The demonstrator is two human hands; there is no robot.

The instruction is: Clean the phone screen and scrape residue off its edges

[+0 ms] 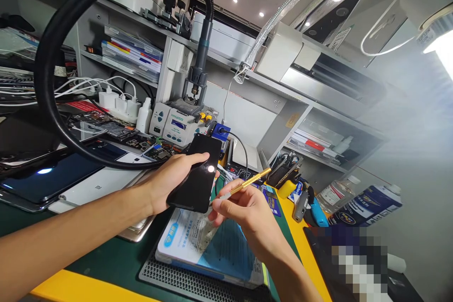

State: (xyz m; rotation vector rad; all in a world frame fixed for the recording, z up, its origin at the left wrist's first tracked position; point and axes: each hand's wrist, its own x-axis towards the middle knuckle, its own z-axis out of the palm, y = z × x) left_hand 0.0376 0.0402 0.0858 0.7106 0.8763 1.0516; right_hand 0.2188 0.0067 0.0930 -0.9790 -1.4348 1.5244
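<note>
The left hand grips a dark phone by its long edges, thumb along the near side and fingers wrapped behind, so the glossy face stays bare and tilts up toward the eyes; a lamp glints as a white spot on the glass. The phone hangs above the table rather than resting on it, just over the upper left corner of a blue work pad, which seems to give the other hand free access to its lower right edge.

The right hand, at 4 o'clock from the phone, pinches a slim gold tool pen-fashion between thumb and forefinger; its pale tip points at 8 o'clock toward the phone's edge, close to it, though whether it touches I cannot tell; the shaft runs off toward 2 o'clock.

A thick black hose loops from a handpiece parked upright on the rework station at 12 o'clock, kept off the work area; chargers and white cables sit at 10 o'clock, loose circuit boards just below them; a white phone back lies flat at 9 o'clock; bottles and a tube lie at 3 o'clock.
</note>
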